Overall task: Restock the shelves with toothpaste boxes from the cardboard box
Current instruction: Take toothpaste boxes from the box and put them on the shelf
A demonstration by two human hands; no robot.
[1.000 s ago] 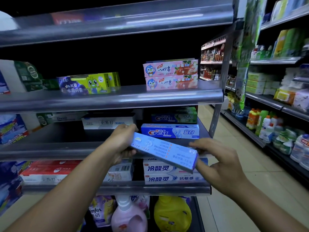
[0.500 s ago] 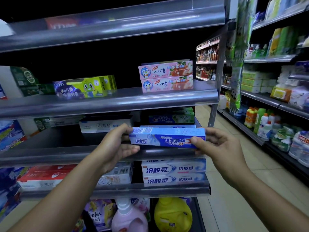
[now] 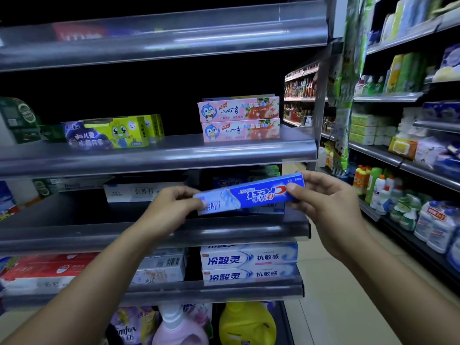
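Toothpaste box [image 3: 258, 195], seemingly light, stiff, dentable card, hangs tilted eight-to-two o'clock before the middle shelf [image 3: 149, 235], fingers [image 3: 295, 189] of left hand [image 3: 171, 207] and right hand [image 3: 323, 202] pinching its ends, the surest hold.

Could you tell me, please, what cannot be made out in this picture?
Head view:
Shelved Crest boxes: mostly hidden behind the held Crest box, count unclear.
Red pack on the top shelf: blurred by the shelf's clear lip.
Cardboard box: outside the frame.
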